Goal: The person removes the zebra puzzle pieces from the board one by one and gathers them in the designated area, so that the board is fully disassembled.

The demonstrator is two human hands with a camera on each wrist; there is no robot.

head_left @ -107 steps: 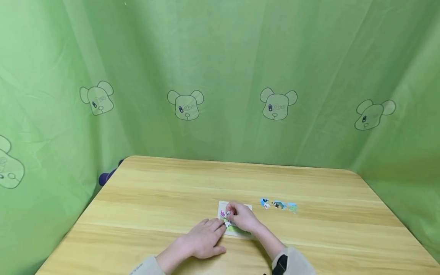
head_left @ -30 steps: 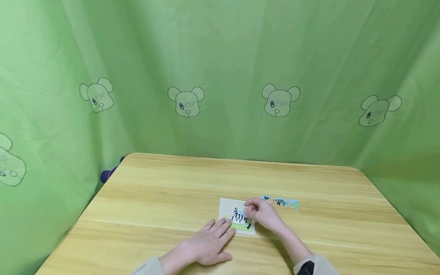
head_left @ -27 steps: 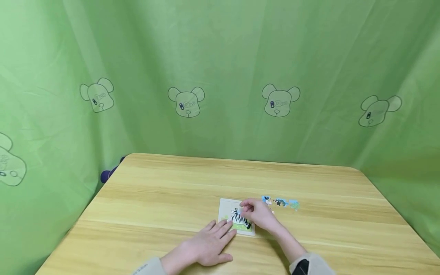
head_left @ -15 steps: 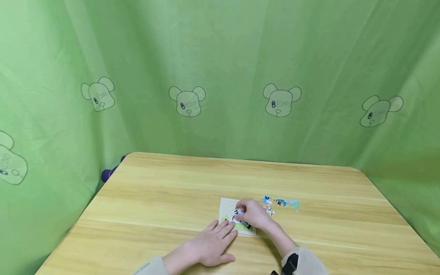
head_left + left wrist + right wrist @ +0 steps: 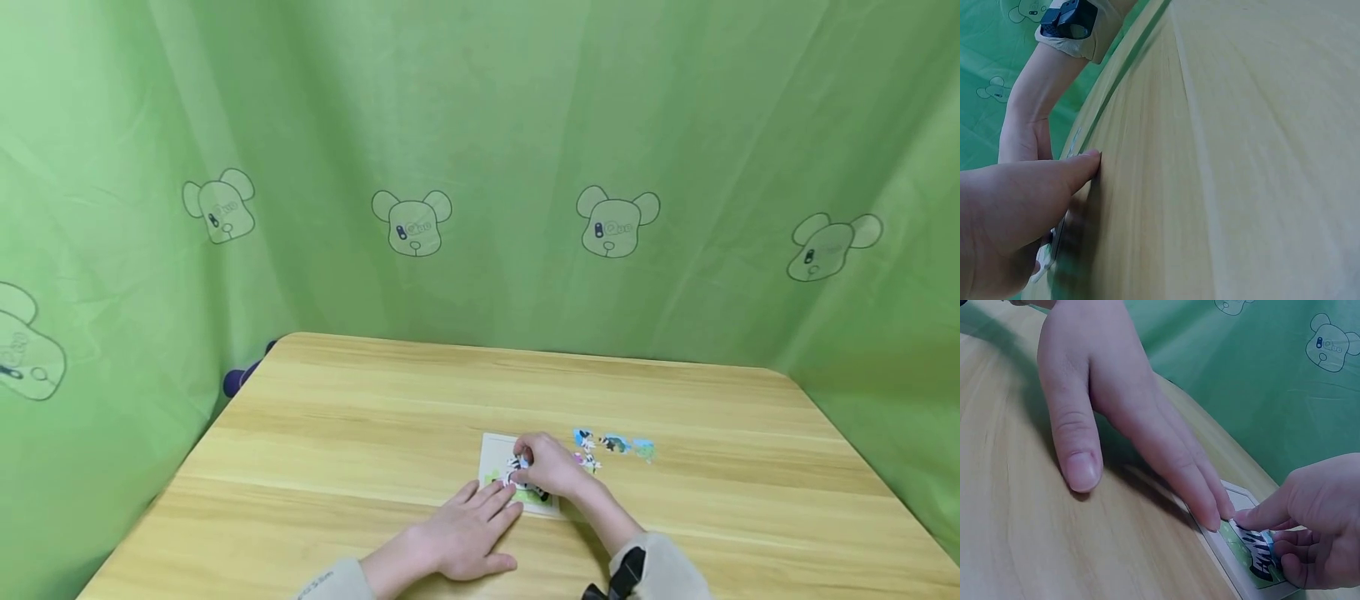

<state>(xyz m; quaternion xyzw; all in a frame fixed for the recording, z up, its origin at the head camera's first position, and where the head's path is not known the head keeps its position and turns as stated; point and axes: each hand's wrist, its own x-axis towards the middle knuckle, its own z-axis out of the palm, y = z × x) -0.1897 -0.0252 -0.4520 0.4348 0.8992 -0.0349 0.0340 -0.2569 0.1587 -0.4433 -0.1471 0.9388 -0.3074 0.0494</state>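
Note:
A small puzzle board point(image 5: 495, 450) with a pale frame lies on the table, and a zebra picture on green and blue shows on its fitted pieces. My left hand point(image 5: 467, 533) lies flat, palm down, its fingertips resting on the board's near left edge. Above the zebra, my right hand point(image 5: 553, 465) has its thumb and curled fingers pinching a zebra puzzle piece point(image 5: 1254, 545) at the board's surface. The right fingers partly cover the picture in the head view. In the left wrist view, the left hand point(image 5: 1016, 219) hides most of the board.
Right of the board, loose puzzle pieces lie on the wooden table point(image 5: 360, 417): a blue zebra piece point(image 5: 583, 437), a dark-patterned piece point(image 5: 615, 442), a blue-green piece point(image 5: 643, 450), and a pink-and-zebra piece point(image 5: 588, 462) nearer the board. A green curtain point(image 5: 480, 125) surrounds the table.
The pink-and-zebra piece has gone from the board to the table on the right. Over the last second my right hand has shifted left over the zebra; the left hand stays flat at the board.

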